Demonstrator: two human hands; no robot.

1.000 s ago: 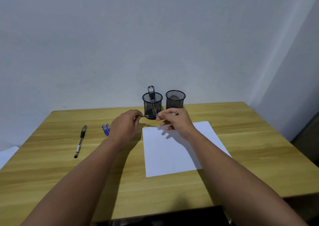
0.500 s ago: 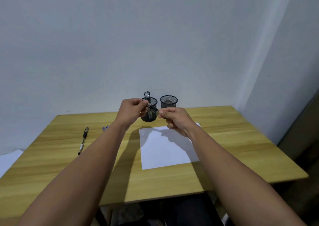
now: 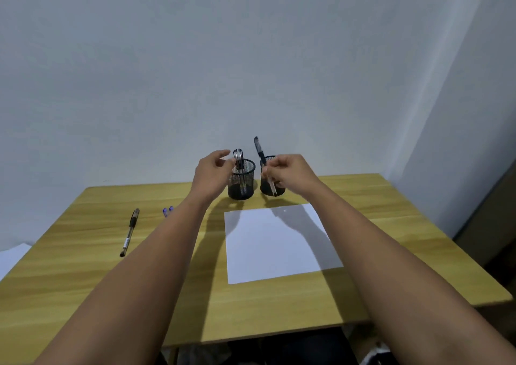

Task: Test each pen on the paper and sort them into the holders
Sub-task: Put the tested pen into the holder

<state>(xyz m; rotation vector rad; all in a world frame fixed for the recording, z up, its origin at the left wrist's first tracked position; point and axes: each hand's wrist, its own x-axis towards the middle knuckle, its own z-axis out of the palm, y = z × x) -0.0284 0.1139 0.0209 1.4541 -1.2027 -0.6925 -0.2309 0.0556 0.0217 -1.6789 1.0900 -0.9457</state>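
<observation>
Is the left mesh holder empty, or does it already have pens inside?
Not empty. The left holder has clear-barrelled pens standing upright inside, tops above its rim. Their exact number cannot be told.

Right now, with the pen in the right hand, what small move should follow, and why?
Probably lower the pen tip-first toward the paper to test it. The right hand pinches it raised in front of the right holder, the sheet shows no marks, and the left hand holds nothing.

No text can be read anywhere; the pen (image 3: 129,233) lying at the left of the table (image 3: 83,267) bears a pale label, but its print is too small to make out.
</observation>
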